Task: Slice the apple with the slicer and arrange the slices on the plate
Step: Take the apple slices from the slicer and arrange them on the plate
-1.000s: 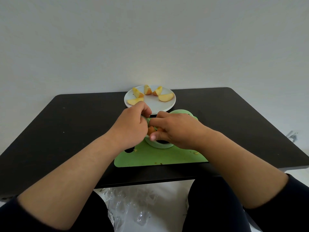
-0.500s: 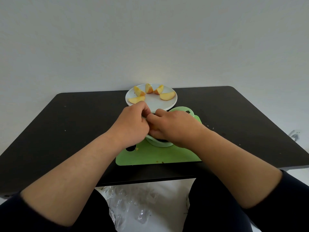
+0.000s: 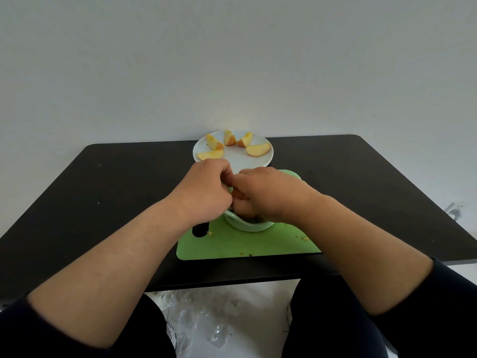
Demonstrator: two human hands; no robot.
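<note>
The pale green slicer [image 3: 249,226] sits on the green cutting board [image 3: 245,245], mostly covered by both hands. My left hand [image 3: 204,192] is curled over the slicer's left rim. My right hand [image 3: 268,195] has its fingers bent down into the slicer, pinched on an orange-skinned apple piece [image 3: 237,194] that only just shows between the hands. Beyond them stands the white plate [image 3: 242,161] with several apple slices [image 3: 258,150] fanned along its far half. The rest of the apple inside the slicer is hidden.
The black table [image 3: 103,192] ends at a plain wall right behind the plate. Small apple crumbs [image 3: 305,238] lie on the board. Crinkled clear plastic [image 3: 206,319] lies on the floor between my knees, below the table's front edge.
My hands have drawn closer together over the slicer. My right fingers have curled deeper into it, so less of the apple piece shows. The plate's slices are unchanged.
</note>
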